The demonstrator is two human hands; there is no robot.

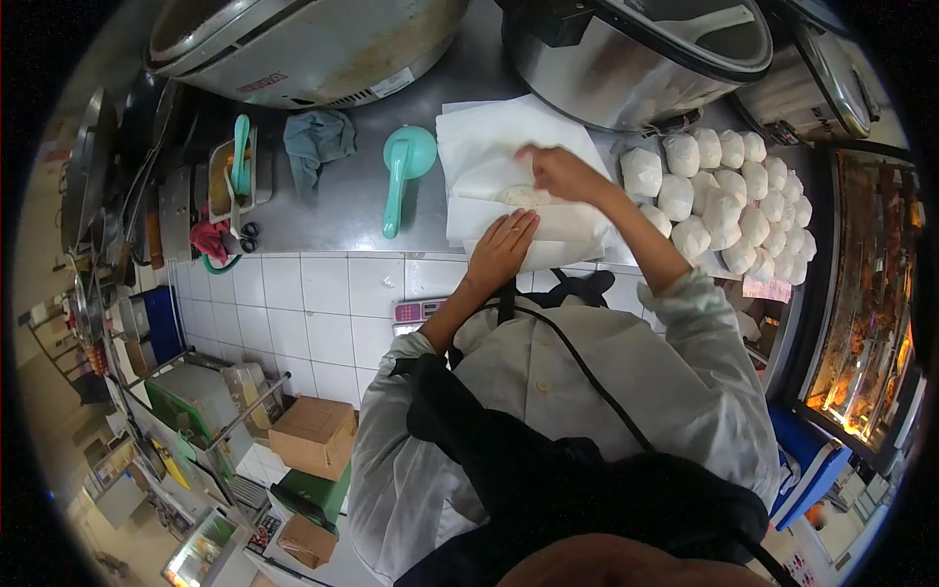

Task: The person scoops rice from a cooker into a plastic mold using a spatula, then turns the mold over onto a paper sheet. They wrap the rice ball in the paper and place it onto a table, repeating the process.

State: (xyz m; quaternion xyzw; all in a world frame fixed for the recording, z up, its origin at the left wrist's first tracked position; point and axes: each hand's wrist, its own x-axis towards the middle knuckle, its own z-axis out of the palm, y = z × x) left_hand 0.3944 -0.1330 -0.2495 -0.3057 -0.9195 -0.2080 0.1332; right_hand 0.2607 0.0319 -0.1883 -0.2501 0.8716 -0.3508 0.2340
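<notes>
A stack of white wrapping paper (479, 132) lies on the steel counter in front of me. On it sits a small mound of white rice (518, 197), partly covered by a fold of paper along its near side. My left hand (504, 245) rests on that fold with its fingers stretched out, fingertips beside the rice. Just beyond the mound, my right hand (562, 174) hovers over the sheets with its fingers curled in. Whether paper or anything else is between those fingers cannot be made out. Left of the paper lies a turquoise scoop (396, 181), untouched.
Many white paper-wrapped packets (722, 210) are piled at the right. Behind the paper stand a steel rice cooker (606, 73) and another large pot (323, 54). A grey-blue cloth (319, 147) and a container (221, 176) with a turquoise-handled utensil are at the left.
</notes>
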